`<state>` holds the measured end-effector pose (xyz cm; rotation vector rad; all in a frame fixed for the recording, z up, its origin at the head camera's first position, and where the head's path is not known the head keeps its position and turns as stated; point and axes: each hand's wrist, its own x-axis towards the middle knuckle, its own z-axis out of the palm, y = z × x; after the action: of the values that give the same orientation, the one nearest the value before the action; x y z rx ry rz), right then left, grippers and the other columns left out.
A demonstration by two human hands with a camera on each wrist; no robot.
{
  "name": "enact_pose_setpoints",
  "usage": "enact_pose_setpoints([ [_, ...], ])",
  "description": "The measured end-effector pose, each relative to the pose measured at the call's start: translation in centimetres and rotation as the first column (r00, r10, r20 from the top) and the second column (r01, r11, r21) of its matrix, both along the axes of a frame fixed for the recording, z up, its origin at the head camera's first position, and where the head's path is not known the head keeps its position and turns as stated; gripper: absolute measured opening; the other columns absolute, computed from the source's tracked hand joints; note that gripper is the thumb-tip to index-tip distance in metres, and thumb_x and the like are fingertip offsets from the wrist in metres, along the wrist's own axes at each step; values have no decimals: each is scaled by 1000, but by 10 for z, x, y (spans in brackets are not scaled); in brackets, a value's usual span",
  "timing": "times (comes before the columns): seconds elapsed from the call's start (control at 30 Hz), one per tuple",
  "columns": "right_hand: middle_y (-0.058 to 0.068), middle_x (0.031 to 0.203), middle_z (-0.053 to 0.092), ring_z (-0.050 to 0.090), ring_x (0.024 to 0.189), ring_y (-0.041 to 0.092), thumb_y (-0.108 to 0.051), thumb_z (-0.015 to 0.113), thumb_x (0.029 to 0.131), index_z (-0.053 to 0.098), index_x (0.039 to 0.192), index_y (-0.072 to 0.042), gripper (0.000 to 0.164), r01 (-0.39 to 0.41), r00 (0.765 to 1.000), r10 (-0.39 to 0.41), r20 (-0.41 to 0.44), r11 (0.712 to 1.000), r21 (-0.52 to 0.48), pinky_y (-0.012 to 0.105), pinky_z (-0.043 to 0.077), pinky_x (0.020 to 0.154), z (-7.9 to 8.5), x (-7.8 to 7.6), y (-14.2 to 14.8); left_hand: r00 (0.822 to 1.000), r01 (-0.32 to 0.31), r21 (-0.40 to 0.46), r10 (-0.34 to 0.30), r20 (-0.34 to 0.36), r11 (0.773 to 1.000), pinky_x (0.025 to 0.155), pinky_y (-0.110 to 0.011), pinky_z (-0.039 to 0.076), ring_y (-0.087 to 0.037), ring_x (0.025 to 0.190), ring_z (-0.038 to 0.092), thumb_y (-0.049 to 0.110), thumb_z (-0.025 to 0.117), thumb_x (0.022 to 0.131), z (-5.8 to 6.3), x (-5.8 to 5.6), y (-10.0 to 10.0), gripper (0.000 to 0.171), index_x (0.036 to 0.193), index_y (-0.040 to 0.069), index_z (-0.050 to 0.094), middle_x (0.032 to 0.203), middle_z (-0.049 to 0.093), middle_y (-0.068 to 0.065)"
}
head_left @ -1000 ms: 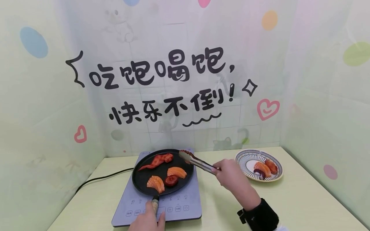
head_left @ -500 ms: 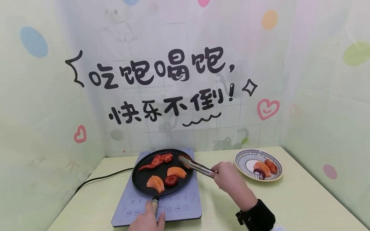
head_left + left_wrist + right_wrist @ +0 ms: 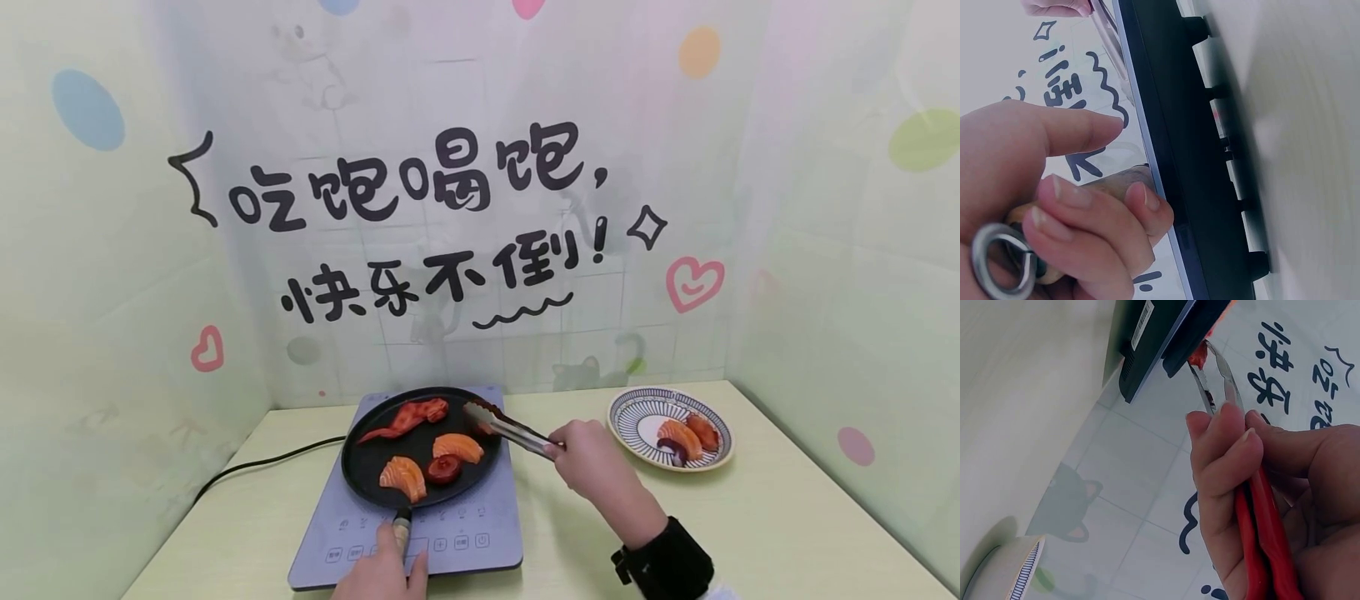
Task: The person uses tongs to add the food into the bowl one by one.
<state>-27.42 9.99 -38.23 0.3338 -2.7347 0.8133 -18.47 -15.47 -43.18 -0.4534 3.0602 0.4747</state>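
My left hand (image 3: 381, 575) grips the handle (image 3: 402, 525) of a black frying pan (image 3: 375, 492), its fingers curled round it in the left wrist view. In the pan lie a red squid-like piece (image 3: 408, 418), two orange salmon slices (image 3: 459, 448) and a dark red round slice (image 3: 444, 469). My right hand (image 3: 592, 467) holds metal tongs (image 3: 517, 433) with red handles (image 3: 1266, 531). The tongs' tips are over the pan's right side. In the right wrist view a reddish food piece (image 3: 1199, 356) sits between the tips; in the head view they mostly hide it.
Under the pan is a grey-blue induction cooker (image 3: 480, 557), its black cord (image 3: 270, 458) running left. At the right of the table (image 3: 787, 517) stands a patterned plate (image 3: 630, 417) with several food pieces (image 3: 681, 437). A printed curtain (image 3: 450, 358) rises behind.
My right hand has shifted slightly left and down, and the tongs' tips have come lower over the pan's right side. My left hand and the pan have stayed put.
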Motion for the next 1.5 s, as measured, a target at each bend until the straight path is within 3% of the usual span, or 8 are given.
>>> enact_pose_setpoints([
  [0.5, -4, 59, 49, 46, 57, 14, -14, 74, 98, 66, 69, -15, 31, 4, 1000, -4, -16, 1000, 9, 29, 37, 57, 3, -1, 0, 1000, -1, -6, 1, -20, 1000, 59, -37, 44, -25, 57, 59, 40, 72, 98, -2, 0, -1, 55, 118, -6, 51, 67, 56, -12],
  [1.13, 0, 58, 57, 58, 49, 12, -15, 70, 102, 74, 83, -11, 19, 23, 996, -11, 94, 993, -119, 29, 42, 52, 16, 2, 8, 1000, -3, 3, 3, -9, 1000, 60, -37, 43, -25, 58, 58, 40, 72, 98, -1, 0, 0, 55, 119, -6, 51, 68, 56, -12],
  [1.4, 4, 66, 63, 62, 55, 15, -17, 67, 105, 78, 109, -4, 18, 66, 988, -40, 151, 984, -168, 31, 45, 54, 27, -1, 28, 1000, -8, 4, 8, -11, 1000, 61, -38, 45, -26, 59, 59, 40, 72, 98, -3, -2, -1, 57, 122, -8, 51, 70, 57, -13],
  [1.5, 3, 66, 64, 62, 55, 14, -18, 66, 105, 79, 111, -5, 19, 73, 988, -48, 147, 983, -170, 31, 46, 54, 31, -2, 36, 1000, -13, -2, 13, -14, 1000, 61, -39, 46, -26, 59, 59, 40, 72, 98, -3, -2, -1, 58, 123, -8, 51, 70, 58, -14],
])
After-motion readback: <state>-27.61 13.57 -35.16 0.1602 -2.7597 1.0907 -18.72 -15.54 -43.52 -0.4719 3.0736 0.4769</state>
